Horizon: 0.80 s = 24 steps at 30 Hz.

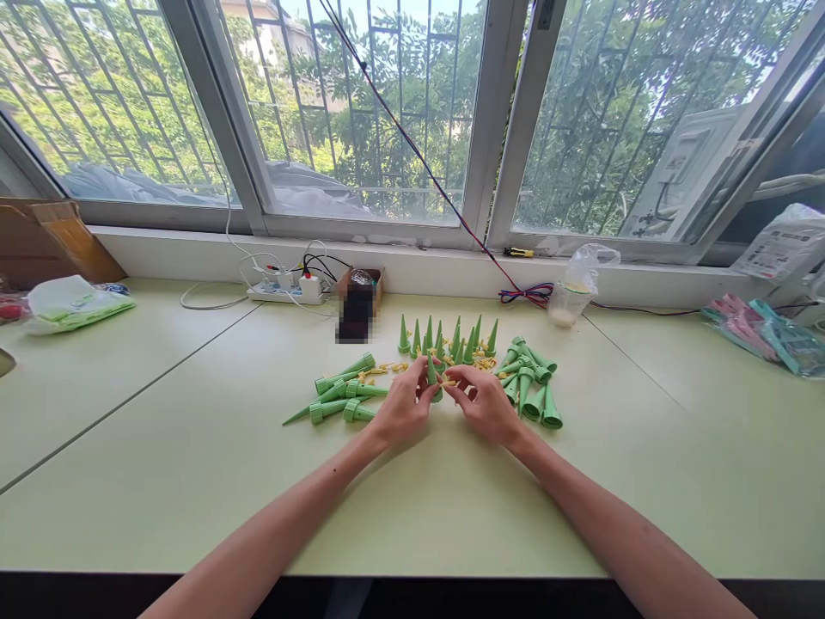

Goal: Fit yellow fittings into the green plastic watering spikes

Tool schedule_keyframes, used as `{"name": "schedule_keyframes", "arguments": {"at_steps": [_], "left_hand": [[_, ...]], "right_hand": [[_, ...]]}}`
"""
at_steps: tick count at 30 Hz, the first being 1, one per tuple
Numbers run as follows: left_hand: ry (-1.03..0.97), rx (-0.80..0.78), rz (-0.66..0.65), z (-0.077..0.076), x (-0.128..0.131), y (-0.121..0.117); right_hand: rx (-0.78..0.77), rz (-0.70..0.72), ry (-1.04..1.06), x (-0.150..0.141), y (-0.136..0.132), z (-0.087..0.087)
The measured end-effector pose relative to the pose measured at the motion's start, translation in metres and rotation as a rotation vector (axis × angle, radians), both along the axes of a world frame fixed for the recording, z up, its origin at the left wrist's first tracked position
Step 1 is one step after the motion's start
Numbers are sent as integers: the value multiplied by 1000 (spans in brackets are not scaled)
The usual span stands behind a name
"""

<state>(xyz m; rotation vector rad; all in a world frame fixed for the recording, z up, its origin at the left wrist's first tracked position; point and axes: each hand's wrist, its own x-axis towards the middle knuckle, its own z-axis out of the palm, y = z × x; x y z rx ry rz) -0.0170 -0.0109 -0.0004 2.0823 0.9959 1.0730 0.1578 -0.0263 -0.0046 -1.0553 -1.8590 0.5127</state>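
My left hand (405, 407) is closed around a green plastic cone spike (431, 371) that points upward. My right hand (485, 401) pinches a small yellow piece (449, 382) right beside that cone, and the fingertips of both hands nearly touch. Several green cones (446, 337) stand upright just behind my hands. More green cones lie flat in a pile on the left (341, 395) and in a pile on the right (532, 382). Small yellow pieces (385, 369) are scattered among them on the pale green table (193, 447).
A white power strip (287, 291) with cables and a small box (361, 284) sit by the window sill. A plastic bag with a jar (573, 297) stands at the back right. Bags lie at the far left (70, 303) and far right (766, 334).
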Motion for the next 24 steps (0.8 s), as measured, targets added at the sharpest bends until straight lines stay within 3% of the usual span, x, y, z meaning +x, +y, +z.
{"name": "schedule_keyframes", "arguments": {"at_steps": [24], "left_hand": [[-22, 56, -34, 4, 0, -5]], "right_hand": [[14, -21, -144, 0, 3, -8]]}}
